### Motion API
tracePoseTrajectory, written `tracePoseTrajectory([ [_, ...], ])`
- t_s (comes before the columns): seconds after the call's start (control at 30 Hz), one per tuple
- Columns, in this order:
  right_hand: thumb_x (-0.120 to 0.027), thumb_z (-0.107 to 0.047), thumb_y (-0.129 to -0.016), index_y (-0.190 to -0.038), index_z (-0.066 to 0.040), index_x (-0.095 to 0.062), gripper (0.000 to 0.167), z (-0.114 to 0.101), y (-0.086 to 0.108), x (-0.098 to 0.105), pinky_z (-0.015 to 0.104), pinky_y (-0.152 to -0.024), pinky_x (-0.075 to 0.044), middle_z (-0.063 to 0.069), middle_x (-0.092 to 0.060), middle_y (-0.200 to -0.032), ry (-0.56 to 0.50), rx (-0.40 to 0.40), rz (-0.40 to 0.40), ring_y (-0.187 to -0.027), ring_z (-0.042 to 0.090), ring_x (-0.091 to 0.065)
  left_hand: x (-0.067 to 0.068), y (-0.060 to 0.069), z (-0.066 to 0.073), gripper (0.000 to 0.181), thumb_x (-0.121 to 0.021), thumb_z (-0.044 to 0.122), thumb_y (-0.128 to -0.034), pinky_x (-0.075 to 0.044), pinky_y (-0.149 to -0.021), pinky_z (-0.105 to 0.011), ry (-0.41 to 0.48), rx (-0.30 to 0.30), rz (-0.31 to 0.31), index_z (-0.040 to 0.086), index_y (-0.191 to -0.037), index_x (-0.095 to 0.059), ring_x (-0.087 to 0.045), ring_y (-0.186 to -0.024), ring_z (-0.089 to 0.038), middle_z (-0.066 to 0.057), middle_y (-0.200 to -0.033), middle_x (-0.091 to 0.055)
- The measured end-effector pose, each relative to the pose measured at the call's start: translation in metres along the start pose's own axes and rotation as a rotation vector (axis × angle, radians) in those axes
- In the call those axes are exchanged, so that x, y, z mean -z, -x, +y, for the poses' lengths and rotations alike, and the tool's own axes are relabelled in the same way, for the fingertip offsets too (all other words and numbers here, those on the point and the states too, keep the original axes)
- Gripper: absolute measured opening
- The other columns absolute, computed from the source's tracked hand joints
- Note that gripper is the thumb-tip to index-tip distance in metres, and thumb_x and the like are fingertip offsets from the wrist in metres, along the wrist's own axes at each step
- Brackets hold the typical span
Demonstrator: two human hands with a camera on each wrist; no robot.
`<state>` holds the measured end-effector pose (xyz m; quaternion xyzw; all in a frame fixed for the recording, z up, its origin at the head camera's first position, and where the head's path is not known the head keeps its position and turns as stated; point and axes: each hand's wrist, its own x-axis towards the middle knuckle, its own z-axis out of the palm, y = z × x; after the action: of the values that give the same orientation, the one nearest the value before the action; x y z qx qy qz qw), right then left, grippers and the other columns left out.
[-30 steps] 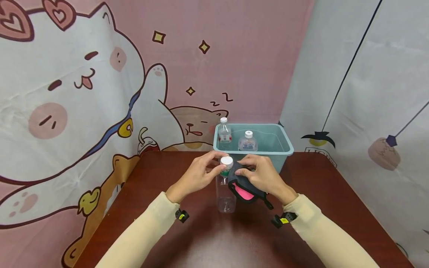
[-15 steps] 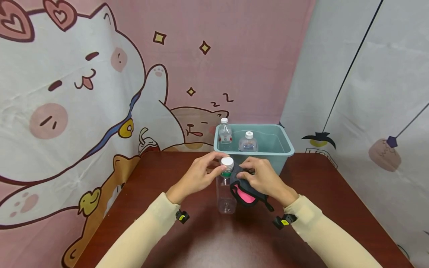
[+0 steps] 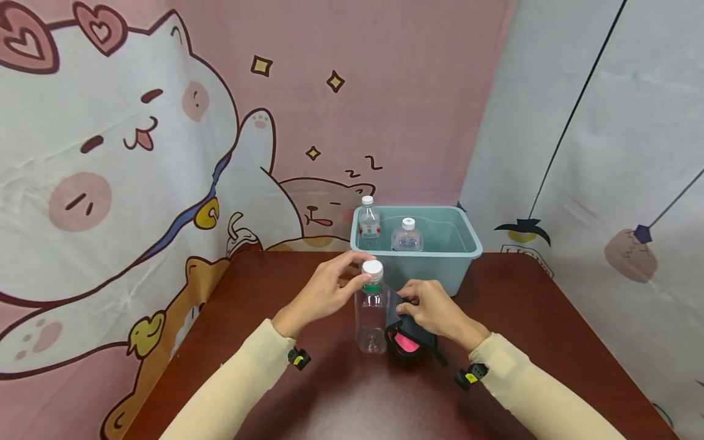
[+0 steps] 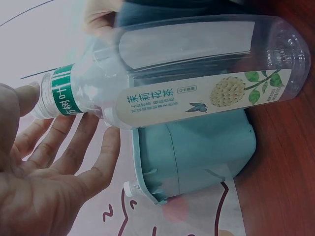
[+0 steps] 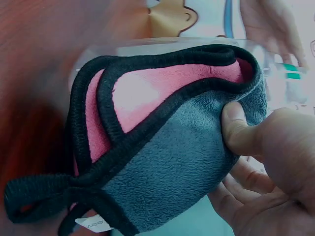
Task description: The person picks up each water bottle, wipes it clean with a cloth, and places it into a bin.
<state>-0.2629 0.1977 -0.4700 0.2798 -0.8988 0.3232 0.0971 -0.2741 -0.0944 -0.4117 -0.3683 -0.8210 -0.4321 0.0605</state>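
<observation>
A clear plastic bottle [image 3: 371, 321] stands upright on the table, with a white cap [image 3: 372, 267] and a green neck band. My left hand [image 3: 326, 290] holds it at the cap between thumb and fingers. In the left wrist view a jasmine tea label [image 4: 206, 98] shows on the bottle's side. My right hand [image 3: 440, 308] pinches a folded cleaning cloth [image 5: 172, 147], grey outside and pink inside, edged in black with a hanging loop [image 5: 37, 191]. That cloth lies against or right beside the bottle's right side; exact contact is hard to tell.
Behind the bottle stands a light blue-green plastic bin [image 3: 440, 269]. Two capped bottles are in it, one [image 3: 369, 221] at its left corner and another [image 3: 407, 237] nearer the middle. The dark red wooden table [image 3: 275, 269] meets a cartoon-printed curtain [image 3: 412, 110] at the back.
My right hand has slid the cloth down along the bottle's right side, from near the neck to its lower body. My left hand has stayed at the cap.
</observation>
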Motion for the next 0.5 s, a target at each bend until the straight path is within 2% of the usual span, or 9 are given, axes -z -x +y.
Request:
tracePoseTrajectory([
  [0.13, -0.094, -0.007, -0.098, -0.119, -0.002, -0.09, 0.022, 0.009, 0.003, -0.012, 0.029, -0.078, -0.068, 0.006, -0.088, -0.11, 0.001, -0.001, -0.039, -0.091, 0.01, -0.08, 0.0, 0.001, 0.0, 0.041, -0.076, 0.022, -0.1155, -0.071, -0.106, -0.039, 0.001, -0.007, 0.005, 0.014, -0.155, -0.066, -0.084, -0.124, -0.026, -0.008, -0.144, -0.077],
  [0.27, -0.095, -0.007, -0.097, -0.118, -0.001, -0.09, 0.022, 0.015, 0.005, -0.02, 0.028, -0.078, -0.068, 0.008, -0.087, -0.109, 0.044, 0.029, -0.074, -0.09, 0.01, -0.08, -0.001, 0.0, 0.0, 0.041, -0.077, 0.021, -0.1153, -0.07, -0.107, -0.039, 0.002, -0.014, 0.012, 0.014, -0.154, -0.067, -0.084, -0.124, -0.025, -0.007, -0.145, -0.077],
  [0.5, -0.095, -0.003, -0.096, -0.107, -0.002, -0.089, 0.013, 0.02, 0.008, -0.035, 0.025, -0.07, -0.06, 0.006, -0.085, -0.098, 0.07, 0.053, -0.157, -0.083, 0.004, -0.07, -0.002, -0.001, -0.001, 0.039, -0.076, 0.02, -0.1154, -0.071, -0.105, -0.039, -0.004, -0.018, 0.017, 0.014, -0.153, -0.068, -0.085, -0.121, -0.025, -0.008, -0.143, -0.078],
])
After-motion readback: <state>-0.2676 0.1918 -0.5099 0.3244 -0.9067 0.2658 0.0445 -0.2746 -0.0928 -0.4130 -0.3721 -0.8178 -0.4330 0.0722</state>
